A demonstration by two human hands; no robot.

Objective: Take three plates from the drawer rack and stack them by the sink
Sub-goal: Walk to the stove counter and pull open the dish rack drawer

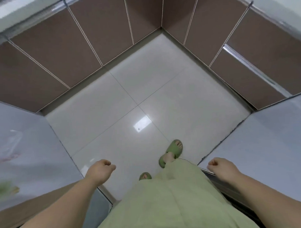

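Note:
I look straight down at a white tiled floor. My left hand (101,170) hangs at the lower left with its fingers curled in and nothing in it. My right hand (219,166) hangs at the lower right, also curled and holding nothing, just above a metal edge. No plates, drawer rack or sink are in view. Brown cabinet fronts (59,54) run along the far left, and a brown drawer front (251,83) with a metal handle strip stands at the right; all are closed.
Pale wall panels (28,152) flank the floor (145,97) on the left and right (275,135). My feet in green slippers (175,148) stand on the tiles, below a green garment. The cabinets meet in a corner at the top centre.

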